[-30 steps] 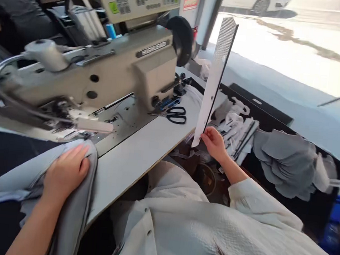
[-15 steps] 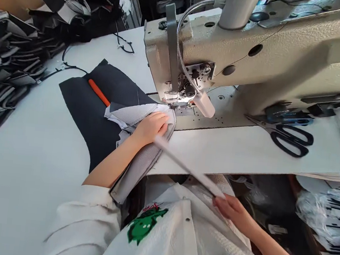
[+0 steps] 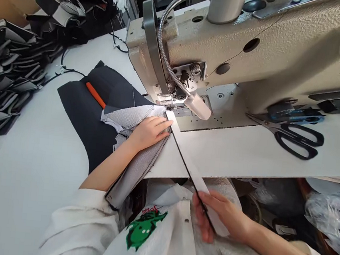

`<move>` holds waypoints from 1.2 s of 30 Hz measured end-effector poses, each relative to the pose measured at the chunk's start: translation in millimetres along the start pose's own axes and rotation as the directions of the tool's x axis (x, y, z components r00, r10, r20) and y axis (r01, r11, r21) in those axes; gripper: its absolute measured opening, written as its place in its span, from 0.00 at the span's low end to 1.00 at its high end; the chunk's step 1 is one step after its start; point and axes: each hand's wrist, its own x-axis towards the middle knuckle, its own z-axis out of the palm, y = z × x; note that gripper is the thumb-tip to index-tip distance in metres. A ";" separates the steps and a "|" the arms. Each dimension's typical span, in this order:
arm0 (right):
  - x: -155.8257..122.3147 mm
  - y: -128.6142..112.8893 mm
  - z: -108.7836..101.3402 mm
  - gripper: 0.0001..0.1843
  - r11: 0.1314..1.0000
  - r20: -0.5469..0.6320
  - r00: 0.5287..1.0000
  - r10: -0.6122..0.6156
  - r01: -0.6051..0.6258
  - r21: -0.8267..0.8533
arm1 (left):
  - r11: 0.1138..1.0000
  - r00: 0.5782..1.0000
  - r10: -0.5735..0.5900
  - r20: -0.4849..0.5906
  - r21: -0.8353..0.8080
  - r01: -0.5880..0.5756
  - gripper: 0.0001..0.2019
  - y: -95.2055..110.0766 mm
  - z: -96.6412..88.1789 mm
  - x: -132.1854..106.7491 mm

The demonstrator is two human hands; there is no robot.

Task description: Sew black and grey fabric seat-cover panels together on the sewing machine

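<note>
My left hand (image 3: 151, 133) lies on a grey mesh fabric piece (image 3: 138, 162) beside the needle area, its fingers together and pressing the fabric. Its fingertips touch the upper end of a long white strip (image 3: 186, 157) with a black edge. That end lies over the fabric's edge, close to the presser foot. My right hand (image 3: 222, 212) is closed around the strip's lower part, in front of the table edge. Under the grey fabric spreads a black fabric panel (image 3: 84, 111) with an orange bar (image 3: 95, 94) on it.
The sewing machine (image 3: 242, 58) spans the upper right, its lamp (image 3: 198, 106) hanging low near the needle. Black-handled scissors (image 3: 299, 140) lie on the table (image 3: 32, 186) at right. Stacked dark pieces (image 3: 7, 71) stand at left. Plastic-wrapped bundles (image 3: 326, 214) sit below the table.
The strip's upper end has come up to my left fingertips near the needle. My right hand has turned and wrapped round the strip lower down. My left hand stays on the fabric.
</note>
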 end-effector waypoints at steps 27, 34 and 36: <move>99.8 -139.0 -35.1 0.21 -0.604 0.539 0.513 -0.668 0.051 -0.796 | 0.974 0.979 -0.201 0.019 -0.098 0.202 0.18 -11.3 -5.8 -14.2; 105.8 -146.3 -17.5 0.23 -0.567 0.410 0.676 -0.612 -0.014 -0.824 | 0.980 0.979 -0.178 0.103 -0.066 0.185 0.17 -4.6 -20.9 -3.9; 108.9 -147.4 -10.8 0.23 -0.571 0.377 0.725 -0.576 -0.027 -0.821 | 0.982 0.966 -0.182 0.182 -0.011 0.187 0.16 -0.7 -26.1 4.1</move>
